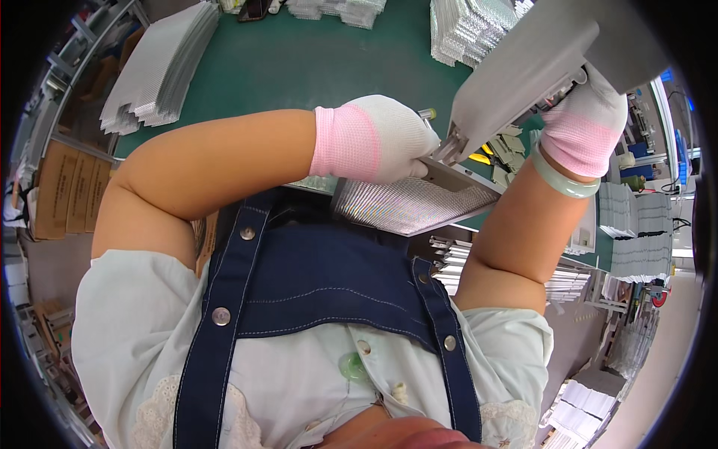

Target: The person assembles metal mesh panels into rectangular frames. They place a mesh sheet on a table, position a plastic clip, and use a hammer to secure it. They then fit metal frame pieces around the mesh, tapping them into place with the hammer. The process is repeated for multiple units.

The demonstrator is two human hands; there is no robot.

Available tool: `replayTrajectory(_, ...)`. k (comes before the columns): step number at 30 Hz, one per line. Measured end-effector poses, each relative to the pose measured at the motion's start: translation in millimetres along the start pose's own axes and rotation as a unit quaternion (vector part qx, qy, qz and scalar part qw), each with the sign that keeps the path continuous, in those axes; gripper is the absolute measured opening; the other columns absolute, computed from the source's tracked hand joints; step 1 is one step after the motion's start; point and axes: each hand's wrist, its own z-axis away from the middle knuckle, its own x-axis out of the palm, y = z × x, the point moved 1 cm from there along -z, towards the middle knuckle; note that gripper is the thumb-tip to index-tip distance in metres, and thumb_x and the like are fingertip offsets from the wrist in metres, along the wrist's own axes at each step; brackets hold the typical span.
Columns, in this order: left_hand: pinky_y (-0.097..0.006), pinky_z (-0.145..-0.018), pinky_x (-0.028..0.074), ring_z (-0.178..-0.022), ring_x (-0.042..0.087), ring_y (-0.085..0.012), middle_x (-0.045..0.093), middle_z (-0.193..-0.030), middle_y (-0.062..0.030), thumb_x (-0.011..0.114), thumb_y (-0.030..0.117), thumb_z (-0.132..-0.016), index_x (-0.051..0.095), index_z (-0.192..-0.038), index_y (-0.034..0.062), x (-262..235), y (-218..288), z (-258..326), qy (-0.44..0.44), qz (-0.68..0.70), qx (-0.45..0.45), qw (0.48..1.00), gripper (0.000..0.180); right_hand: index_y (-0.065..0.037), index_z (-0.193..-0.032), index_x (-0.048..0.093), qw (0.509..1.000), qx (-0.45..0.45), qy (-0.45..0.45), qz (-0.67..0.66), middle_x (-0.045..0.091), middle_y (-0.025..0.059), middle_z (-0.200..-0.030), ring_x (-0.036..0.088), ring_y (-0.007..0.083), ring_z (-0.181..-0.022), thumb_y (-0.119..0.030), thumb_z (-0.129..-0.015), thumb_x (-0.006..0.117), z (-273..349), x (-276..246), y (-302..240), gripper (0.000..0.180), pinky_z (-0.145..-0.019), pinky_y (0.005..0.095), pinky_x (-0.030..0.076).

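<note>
— Green bench top [314, 60] fills the view ahead of us, with stacks of mesh sheets [157, 71] along its far edge. What do we have in hand?

— Our left hand [378, 138], in a white glove with a pink cuff, is closed over the corner of a framed mesh panel [411, 203]; the fingers curl down on its frame, pressing it. The panel lies tilted at the near edge of the bench, just above our lap.

— And the right?

— Our right hand [587, 123], gloved the same way, grips the underside of a grey metal piece [523, 63] and holds it slanted, its lower end touching the panel's upper corner beside the left fingers.

— Which step is that, do we think?

— We judge we are joining the grey piece to the panel's corner. Seating it would call for a steady left hand and careful lining-up at that corner.

— Anything around us?

— Small yellow-handled tools [486, 157] behind the panel, more stacked sheets [636, 232] to the right.
</note>
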Motion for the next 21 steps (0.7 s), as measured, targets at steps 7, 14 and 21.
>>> replayTrajectory(7, -0.044, -0.075, 0.054, -0.081, 0.067, -0.0357, 0.067, -0.082, -0.0171, 0.061, 0.03, -0.09, 0.066, -0.094, 0.0028, -4.9, 0.8, 5.5, -0.042, 0.015, -0.021, 0.999, 0.028, 0.0, -0.11, 0.064, 1.0, 0.006, 0.009, -0.003, 0.068, 0.009, -0.1, 0.067, 0.0183, -0.089, -0.02, -0.091, 0.067, 6.1, 10.6, -4.3, 0.028, -0.081, 0.0321, 0.055)
replayTrajectory(14, -0.046, -0.073, 0.051, -0.083, 0.065, -0.0371, 0.065, -0.085, -0.0158, 0.064, 0.026, -0.087, 0.062, -0.101, 0.0061, -61.6, -1.5, 66.2, -0.015, 0.062, -0.101, 0.993, 0.024, -0.001, -0.104, 0.065, 0.993, -0.011, 0.114, 0.029, 0.067, 0.0072, -0.094, 0.065, 0.0149, -0.084, -0.025, -0.092, 0.068, -61.4, -28.8, -53.6, 0.027, -0.076, 0.0295, 0.052)
replayTrajectory(21, -0.032, -0.077, 0.053, -0.087, 0.067, -0.0191, 0.069, -0.098, -0.0081, 0.072, 0.02, -0.085, 0.066, -0.106, -0.0065, -156.4, -36.8, 242.7, 0.267, 0.278, -0.33, 0.862, 0.035, -0.003, -0.114, 0.063, 0.87, -0.066, 0.169, 0.458, 0.061, 0.0007, -0.083, 0.059, 0.0088, -0.071, -0.027, -0.099, 0.061, -92.4, -112.3, -141.9, 0.029, -0.066, 0.0241, 0.05)
